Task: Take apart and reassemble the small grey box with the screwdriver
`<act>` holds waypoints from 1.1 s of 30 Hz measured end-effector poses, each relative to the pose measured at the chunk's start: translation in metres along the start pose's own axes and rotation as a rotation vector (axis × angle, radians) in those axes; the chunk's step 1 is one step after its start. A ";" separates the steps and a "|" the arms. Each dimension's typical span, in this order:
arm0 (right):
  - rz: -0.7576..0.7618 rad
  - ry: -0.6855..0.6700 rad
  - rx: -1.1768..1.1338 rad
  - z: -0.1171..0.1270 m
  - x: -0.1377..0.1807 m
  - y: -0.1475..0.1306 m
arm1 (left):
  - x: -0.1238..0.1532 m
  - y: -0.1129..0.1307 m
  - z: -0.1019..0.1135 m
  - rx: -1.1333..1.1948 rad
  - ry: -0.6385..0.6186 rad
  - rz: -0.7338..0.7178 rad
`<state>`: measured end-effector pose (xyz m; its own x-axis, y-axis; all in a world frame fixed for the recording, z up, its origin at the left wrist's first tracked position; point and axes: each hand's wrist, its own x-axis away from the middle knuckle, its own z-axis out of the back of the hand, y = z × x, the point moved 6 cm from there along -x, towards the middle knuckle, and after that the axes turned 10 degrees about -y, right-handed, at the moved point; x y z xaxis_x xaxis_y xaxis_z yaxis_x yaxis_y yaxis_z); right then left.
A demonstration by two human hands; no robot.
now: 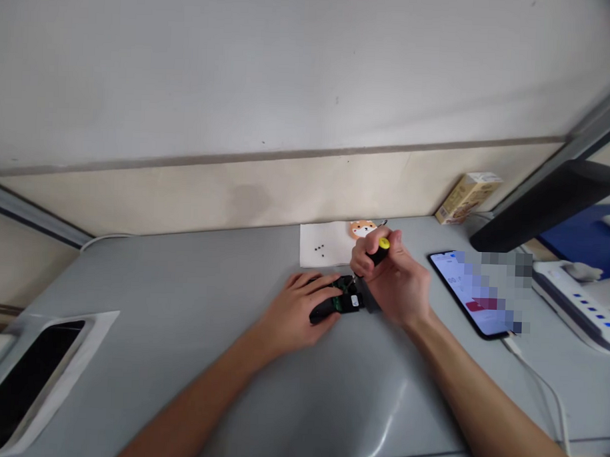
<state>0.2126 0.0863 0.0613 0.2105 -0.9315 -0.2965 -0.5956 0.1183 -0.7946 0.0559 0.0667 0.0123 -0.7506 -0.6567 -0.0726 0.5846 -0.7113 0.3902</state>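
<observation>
A small black device (353, 302) with its housing open lies on the grey desk, a green circuit board showing inside; it may be a computer mouse. My left hand (302, 305) wraps round its left side and holds it down, covering much of it. In my right hand (396, 275) is a screwdriver (379, 252) with a black handle and a yellow end cap. Its shaft points down and left to the device; I cannot make out exactly where the tip sits. Behind them, several tiny dark screws (319, 248) lie on a white sheet of paper (309, 255).
A round bear-faced item (361, 229) sits on the paper's far edge. To the right are a lit phone (463, 287) on a white cable, a power strip (577, 305), a carton (469, 197) and a black cylinder (546, 207). A dark tablet-like object (32, 379) lies at left.
</observation>
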 end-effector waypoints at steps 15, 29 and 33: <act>0.029 -0.002 -0.080 0.000 -0.001 0.000 | 0.001 -0.002 -0.002 0.013 0.005 0.005; 0.016 0.010 -0.095 0.003 -0.001 -0.001 | 0.000 -0.002 0.000 0.046 -0.024 0.033; 0.029 0.032 -0.091 0.003 0.000 -0.001 | 0.001 -0.001 0.001 0.058 -0.037 0.042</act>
<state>0.2158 0.0876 0.0604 0.1685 -0.9389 -0.3001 -0.6693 0.1146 -0.7341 0.0548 0.0670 0.0131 -0.7376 -0.6750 -0.0213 0.5977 -0.6671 0.4447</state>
